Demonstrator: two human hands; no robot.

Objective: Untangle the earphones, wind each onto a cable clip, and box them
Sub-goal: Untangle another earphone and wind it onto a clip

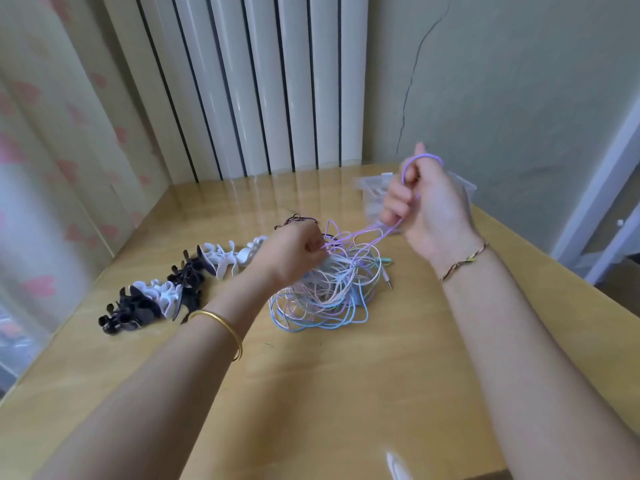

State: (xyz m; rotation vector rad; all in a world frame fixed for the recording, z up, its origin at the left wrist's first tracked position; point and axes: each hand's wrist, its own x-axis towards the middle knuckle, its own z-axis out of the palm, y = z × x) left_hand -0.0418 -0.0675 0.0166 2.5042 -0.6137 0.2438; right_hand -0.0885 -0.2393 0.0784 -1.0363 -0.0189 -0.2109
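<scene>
Two hands on the job: the right hand (427, 206) is raised above the table (311, 393), grip curled tight round a purple cable (420, 156) that loops over its fingers and runs down into the earphone tangle (325, 292). The left hand (294, 252) sits low at the tangle's left edge, grip pinching purple strands there. Tangle lies mid-table. Row of black and white cable clips (166, 292) to its left, clear box (372, 188) behind the right hand, blurry.

Glossy wood counter (311, 393); smooth plastic cable clips (221, 261); clear plastic box (372, 188); shiny metal bangle (221, 323).
</scene>
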